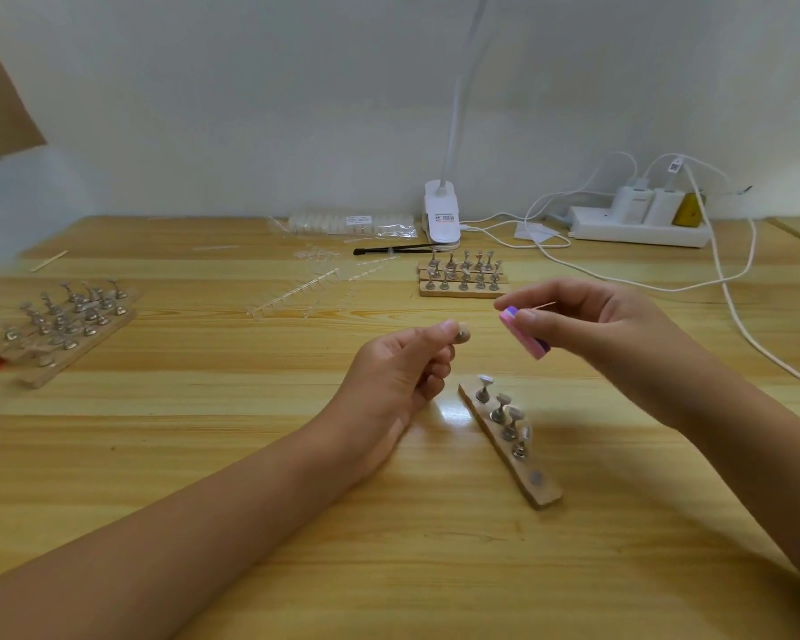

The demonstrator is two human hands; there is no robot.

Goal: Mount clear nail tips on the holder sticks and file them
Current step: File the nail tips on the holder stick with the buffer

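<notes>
Pale wall backs a light, striped wooden surface (250,455) where the work is spread. Above its middle, the left hand (398,376) pinches a small silver metal holder stick (462,335) between thumb and forefinger. The stick's rounded head is turned toward the right hand (610,325), which pinches a pink and purple block-shaped nail file (523,333) near its upper end. File and holder are near each other but apart. Whether a clear tip sits on the held head is too small to tell.

The step in hand looks like filing. To do it well, I judge the left hand should brace the stick firmly and leave the head free. The file should meet the tip's edge at a shallow angle with light strokes, since thin clear plastic would likely flex or pop off under pressure.

There is one file and one holder in hand. Just below the hands lies one narrow wooden base strip (545,494) carrying four upright holders and one bare round disc (535,478), likely the held stick's seat. Farther back stands a group of three strips (458,292) with roughly fifteen holders. At far left a looser heap of strips (47,374) holds too many to count surely. Clear tip racks (315,288) lie between the two groups.
</notes>
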